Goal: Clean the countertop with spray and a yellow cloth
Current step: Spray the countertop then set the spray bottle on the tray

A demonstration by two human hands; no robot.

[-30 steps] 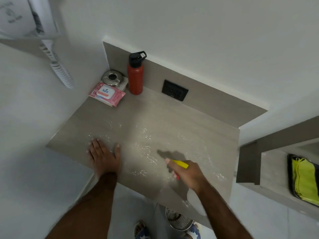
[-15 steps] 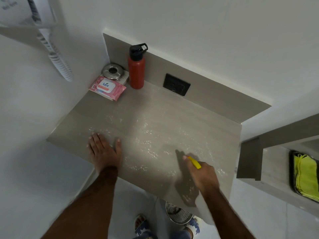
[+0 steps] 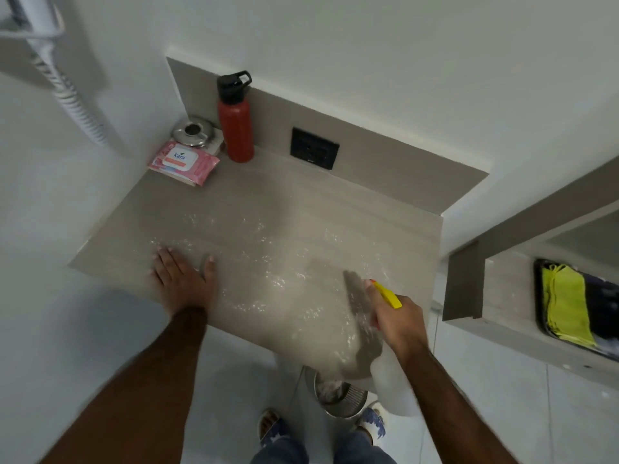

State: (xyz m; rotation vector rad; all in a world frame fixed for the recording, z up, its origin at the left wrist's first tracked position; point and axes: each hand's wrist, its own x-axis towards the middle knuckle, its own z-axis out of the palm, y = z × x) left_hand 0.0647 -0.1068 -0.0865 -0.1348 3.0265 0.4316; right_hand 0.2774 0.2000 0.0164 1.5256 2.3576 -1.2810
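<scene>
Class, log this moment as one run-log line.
stage: spraying | right hand: holds spray bottle | left hand: flat on countertop | surface: wet droplets | yellow cloth: unused, in tray on side shelf

I saw a grey wood-grain countertop filling the frame's centre, its middle wet with glistening droplets. At its upper left corner stood a red bottle, beside a steel ashtray and a pink wipes pack. My left hand lay flat on its lower left edge.

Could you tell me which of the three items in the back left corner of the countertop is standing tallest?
The red bottle with the black cap: it stands upright against the backsplash, while the pink wipes pack lies flat and the round metal dish sits low.
</scene>
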